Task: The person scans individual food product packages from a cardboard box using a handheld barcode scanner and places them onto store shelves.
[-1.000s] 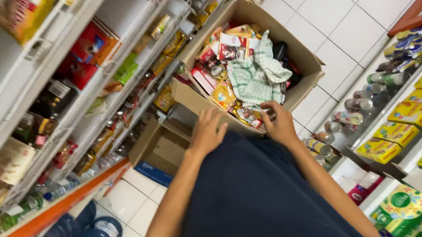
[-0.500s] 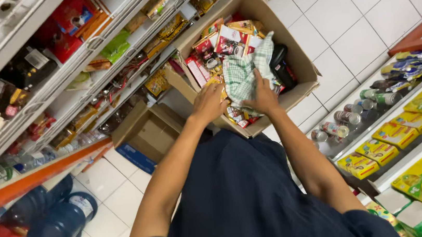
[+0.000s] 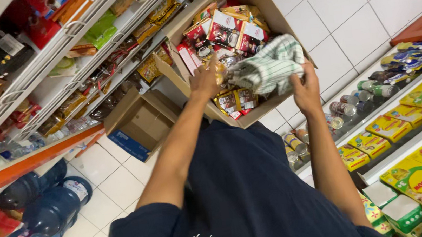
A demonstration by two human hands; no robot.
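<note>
Fingers (image 3: 304, 74) grip striped cloth (image 3: 268, 68) (green-and-white, crumpled) over box (image 3: 261, 1).

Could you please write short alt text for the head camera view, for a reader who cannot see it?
Seen from above, a person in a dark shirt reaches into an open cardboard box of packets, the right hand gripping a green-and-white striped cloth and the left hand on the packets. Stocked shop shelves flank a white tiled floor, with blue water bottles below.
</note>
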